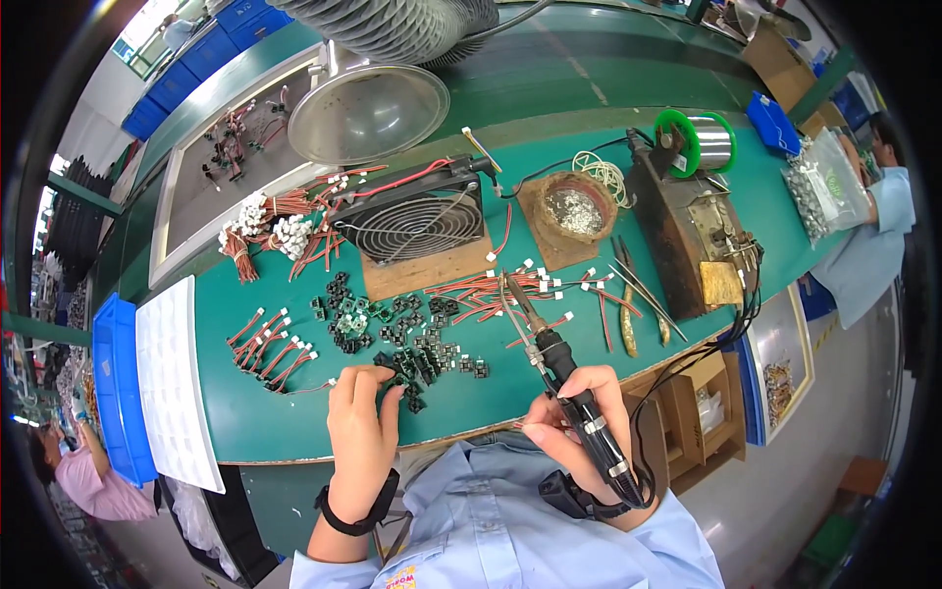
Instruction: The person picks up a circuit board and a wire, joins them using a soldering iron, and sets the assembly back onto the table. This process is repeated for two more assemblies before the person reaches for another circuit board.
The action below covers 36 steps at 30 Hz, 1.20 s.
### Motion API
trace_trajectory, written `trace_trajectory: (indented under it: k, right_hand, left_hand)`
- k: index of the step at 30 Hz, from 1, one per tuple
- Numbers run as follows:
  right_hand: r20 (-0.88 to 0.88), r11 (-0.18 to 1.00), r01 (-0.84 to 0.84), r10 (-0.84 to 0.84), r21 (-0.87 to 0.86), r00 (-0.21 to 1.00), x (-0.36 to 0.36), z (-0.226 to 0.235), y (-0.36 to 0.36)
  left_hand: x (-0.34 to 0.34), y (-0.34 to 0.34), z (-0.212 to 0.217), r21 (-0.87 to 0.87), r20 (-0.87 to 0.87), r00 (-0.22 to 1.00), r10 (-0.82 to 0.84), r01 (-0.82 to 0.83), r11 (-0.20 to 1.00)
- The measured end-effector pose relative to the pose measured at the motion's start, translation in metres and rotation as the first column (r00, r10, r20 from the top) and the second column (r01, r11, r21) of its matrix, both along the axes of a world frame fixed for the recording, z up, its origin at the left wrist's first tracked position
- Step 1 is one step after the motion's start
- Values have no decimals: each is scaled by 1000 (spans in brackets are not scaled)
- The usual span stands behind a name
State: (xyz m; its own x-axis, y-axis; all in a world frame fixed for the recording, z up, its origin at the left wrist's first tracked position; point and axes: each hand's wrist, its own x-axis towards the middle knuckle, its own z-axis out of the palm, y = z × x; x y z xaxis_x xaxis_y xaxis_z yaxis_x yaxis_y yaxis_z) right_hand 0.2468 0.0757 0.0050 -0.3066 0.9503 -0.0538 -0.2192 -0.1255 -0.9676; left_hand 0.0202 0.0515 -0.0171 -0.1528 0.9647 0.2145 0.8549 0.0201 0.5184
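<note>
My left hand (359, 417) is at the near edge of a pile of small black components (417, 361), thumb and forefinger closed about one of them. My right hand (587, 417) grips a soldering iron (559, 355) with a black handle, its tip pointing up and away over the mat. The fingertips of that hand also pinch the end of a thin red wire (520, 424). Beyond the iron's tip lie loose red wires with white plugs (481, 290). Left of my left hand, several wired pieces (275, 348) lie in a row.
A black fan (417, 221) stands behind the components, below a metal hood (371, 113). To the right are a solder-scrap dish (574, 212), pliers (628, 314), tweezers (650, 299), and a soldering station (692, 236) with a solder spool (702, 144). A white tray (177, 383) borders the left side.
</note>
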Motion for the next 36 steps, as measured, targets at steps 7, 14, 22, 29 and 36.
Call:
trace_trajectory:
  k: [7,14,22,29,36]
  right_hand:
    - [49,997,-6,3,76,999,-15,6,-12]
    - [49,989,-52,45,141,998,-39,8,-29]
    - [66,953,-199,189,227,980,-66,27,-39]
    - [131,936,-218,188,278,973,-77,41,-45]
    - [202,883,-51,-51,468,978,-86,44,-46]
  left_hand:
    - [-13,-13,14,-6,68,998,-19,20,1000]
    - [-30,-49,45,-39,522,853,11,11,999]
    - [-19,-62,50,-67,997,46,57,257,964]
    - [-22,-65,60,-59,993,-78,89,332,942]
    - [-26,-68,34,57,996,-87,-30,331,942]
